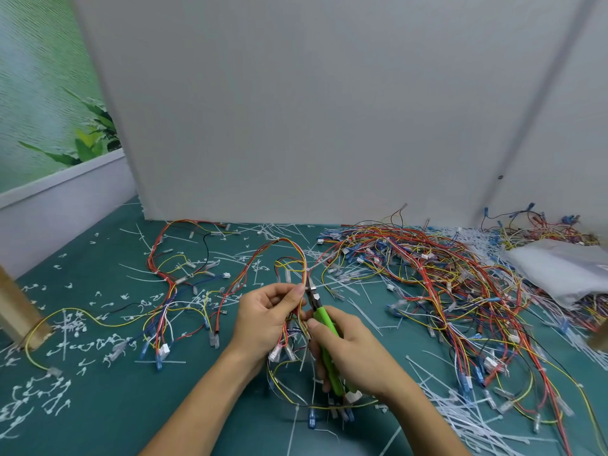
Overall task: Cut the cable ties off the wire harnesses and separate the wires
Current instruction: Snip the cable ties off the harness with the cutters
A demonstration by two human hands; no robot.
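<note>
My left hand [266, 319] pinches a wire harness [289, 255] of red, yellow and orange wires that loops up over the green mat. My right hand [348, 352] grips green-handled cutters [324, 327]. Their dark jaws [311, 291] sit right beside my left fingertips, at a white cable tie on the bundle. White connectors [279, 352] hang from the harness below my left hand. More wires with blue terminals [312, 417] trail under my wrists.
A big tangle of harnesses [444, 281] fills the right side, beside a clear plastic bag [559, 271]. Separated wires [177, 291] lie at left. Cut white ties [65, 340] litter the mat [138, 416]. A grey partition [296, 110] stands behind; a wooden post [16, 311] stands at far left.
</note>
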